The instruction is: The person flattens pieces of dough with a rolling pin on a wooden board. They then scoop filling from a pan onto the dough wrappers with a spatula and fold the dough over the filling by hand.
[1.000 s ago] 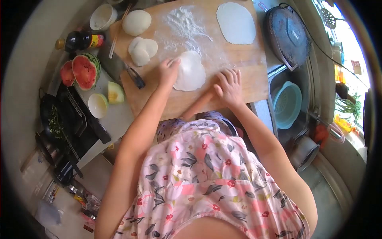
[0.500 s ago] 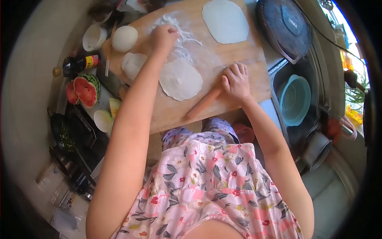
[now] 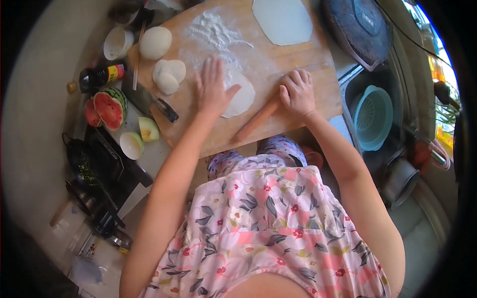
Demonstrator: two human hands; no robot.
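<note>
My left hand (image 3: pixel 213 89) lies flat with fingers spread over the left part of a rolled dough sheet (image 3: pixel 241 97), hiding some of it. Wrapped around the upper end of a wooden rolling pin (image 3: pixel 256 123) is my right hand (image 3: pixel 298 92); the pin slants down to the left on the wooden board (image 3: pixel 283 64). Loose flour (image 3: pixel 211 30) forms a pile beyond my left hand. Several small dough pieces (image 3: pixel 169 77) sit left of that hand, with a larger dough ball (image 3: pixel 155 42) behind them. Another rolled sheet (image 3: pixel 283 21) rests at the board's far right.
Left of the board are a white bowl (image 3: pixel 118 44), chopsticks (image 3: pixel 139 57), a dark bottle (image 3: pixel 102 75), cut watermelon (image 3: pixel 110 109), a knife handle (image 3: pixel 166 110) and melon halves (image 3: pixel 148 130). A dark lidded pan (image 3: pixel 360 27) and a sink with a teal colander (image 3: pixel 372 119) are on the right.
My left hand has come back from the flour pile and opened flat over the near dough sheet. My right hand stays on the rolling pin. The view has shifted slightly.
</note>
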